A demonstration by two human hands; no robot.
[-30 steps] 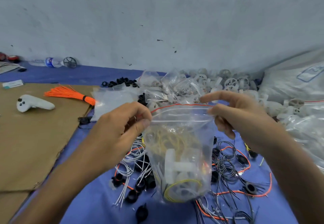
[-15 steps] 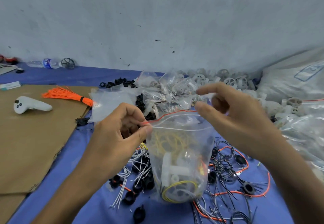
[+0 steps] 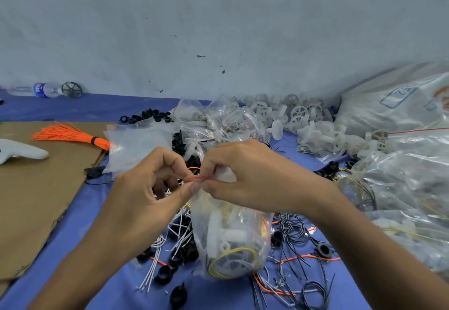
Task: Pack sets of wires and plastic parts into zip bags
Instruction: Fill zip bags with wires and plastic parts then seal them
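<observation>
A clear zip bag (image 3: 230, 241) with a red seal line hangs in the middle above the blue cloth. Inside it are white plastic parts and coiled yellow wire. My left hand (image 3: 150, 188) pinches the bag's top edge at its left end between thumb and forefinger. My right hand (image 3: 245, 176) pinches the same red seal right beside it, so the fingertips of both hands nearly touch. Loose white, black and orange wires (image 3: 291, 261) and black plastic rings (image 3: 167, 273) lie under and around the bag.
A heap of empty and filled zip bags (image 3: 218, 120) lies behind my hands, white plastic wheels (image 3: 298, 115) behind that, and large filled bags (image 3: 401, 164) at right. Cardboard (image 3: 36, 188) at left holds an orange wire bundle (image 3: 70, 134) and a white controller (image 3: 19, 153). A water bottle (image 3: 36, 89) lies by the wall.
My right hand slid left along the bag's top from its right corner until it met my left hand. The bag's mouth, wide before, is now pinched together.
</observation>
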